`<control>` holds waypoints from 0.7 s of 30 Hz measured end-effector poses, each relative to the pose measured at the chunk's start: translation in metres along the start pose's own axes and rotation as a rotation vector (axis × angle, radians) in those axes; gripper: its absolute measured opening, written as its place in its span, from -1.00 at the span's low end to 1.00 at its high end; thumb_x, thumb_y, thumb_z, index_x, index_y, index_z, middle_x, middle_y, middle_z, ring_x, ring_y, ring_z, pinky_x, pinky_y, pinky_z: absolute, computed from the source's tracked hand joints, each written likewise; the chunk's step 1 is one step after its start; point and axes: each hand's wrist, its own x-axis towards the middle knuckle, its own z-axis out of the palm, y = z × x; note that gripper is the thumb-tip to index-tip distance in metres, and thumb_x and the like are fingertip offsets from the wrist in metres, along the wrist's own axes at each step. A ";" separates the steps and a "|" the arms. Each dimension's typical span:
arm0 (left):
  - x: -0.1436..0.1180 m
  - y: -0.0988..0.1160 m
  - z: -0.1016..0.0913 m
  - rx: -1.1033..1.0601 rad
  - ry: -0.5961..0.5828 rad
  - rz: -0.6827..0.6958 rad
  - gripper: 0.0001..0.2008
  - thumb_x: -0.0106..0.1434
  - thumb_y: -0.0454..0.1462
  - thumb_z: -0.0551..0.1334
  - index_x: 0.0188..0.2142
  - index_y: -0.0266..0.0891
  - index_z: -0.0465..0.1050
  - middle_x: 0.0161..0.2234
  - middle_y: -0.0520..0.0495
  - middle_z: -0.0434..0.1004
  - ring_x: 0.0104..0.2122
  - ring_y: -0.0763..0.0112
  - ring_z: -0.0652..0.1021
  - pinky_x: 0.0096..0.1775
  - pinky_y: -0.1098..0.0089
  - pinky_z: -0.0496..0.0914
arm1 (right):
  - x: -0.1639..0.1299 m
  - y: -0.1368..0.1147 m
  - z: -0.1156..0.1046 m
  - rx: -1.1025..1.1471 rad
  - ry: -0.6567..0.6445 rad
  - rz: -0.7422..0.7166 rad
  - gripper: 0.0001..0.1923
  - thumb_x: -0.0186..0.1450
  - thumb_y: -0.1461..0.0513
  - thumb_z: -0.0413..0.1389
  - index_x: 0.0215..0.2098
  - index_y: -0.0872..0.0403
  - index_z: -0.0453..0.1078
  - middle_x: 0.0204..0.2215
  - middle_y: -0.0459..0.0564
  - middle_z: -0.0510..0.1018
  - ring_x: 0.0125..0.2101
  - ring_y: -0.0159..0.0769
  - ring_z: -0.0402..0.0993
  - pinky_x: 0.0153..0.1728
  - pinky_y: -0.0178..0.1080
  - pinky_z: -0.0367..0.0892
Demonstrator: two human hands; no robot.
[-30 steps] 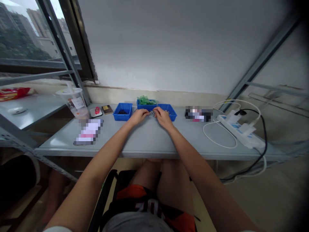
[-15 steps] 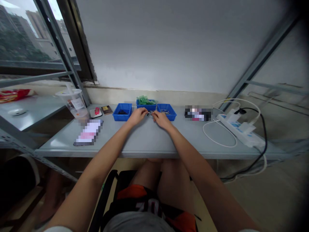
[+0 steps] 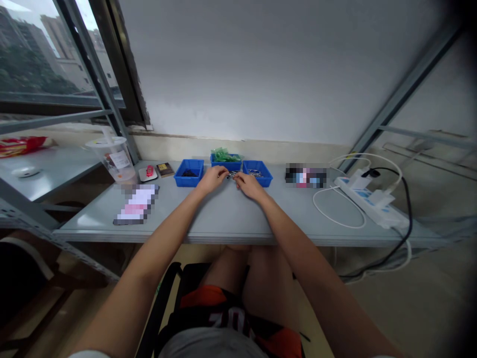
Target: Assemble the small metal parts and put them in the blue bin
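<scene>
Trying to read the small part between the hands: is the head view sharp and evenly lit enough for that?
Head view: soft, even daylight from the window, no harsh glare; wide-angle bending at the edges, dark vignette at right. The small metal piece between left hand and right hand is too tiny to resolve.

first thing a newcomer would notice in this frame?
Two bare forearms run up the middle of the grey table, and the left hand and right hand meet over a small metal piece, too small to identify. Just behind them stand three blue bins, the middle one holding green parts. A white power strip with looped cables lies at the right, a lidded plastic cup at the left.
</scene>
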 end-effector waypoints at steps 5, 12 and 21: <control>0.000 0.001 -0.001 -0.031 0.000 -0.031 -0.83 0.29 -0.33 0.13 -0.32 -0.31 0.49 -0.38 -0.10 0.57 -0.37 0.37 0.51 -0.25 0.40 0.35 | 0.001 0.002 0.000 0.000 0.048 -0.042 -0.79 0.38 0.24 -0.04 -0.24 0.09 0.43 -0.54 -0.09 0.51 -0.46 -0.34 0.42 -0.31 -0.32 0.21; -0.001 -0.003 0.001 -0.121 0.004 -0.051 -0.80 0.33 -0.26 0.08 -0.35 -0.27 0.43 -0.48 -0.01 0.50 -0.46 0.41 0.49 -0.34 0.44 0.33 | 0.002 0.000 -0.002 -0.002 0.123 -0.051 -0.78 0.38 0.20 -0.05 -0.22 0.08 0.43 -0.53 -0.09 0.50 -0.46 -0.32 0.42 -0.30 -0.30 0.22; -0.002 -0.002 0.001 -0.107 -0.014 -0.056 -0.79 0.33 -0.22 0.10 -0.35 -0.28 0.43 -0.51 0.01 0.48 -0.48 0.42 0.47 -0.34 0.43 0.31 | 0.000 -0.005 -0.005 -0.018 0.165 -0.069 -0.77 0.38 0.18 -0.07 -0.22 0.05 0.41 -0.53 -0.10 0.51 -0.46 -0.32 0.42 -0.29 -0.30 0.24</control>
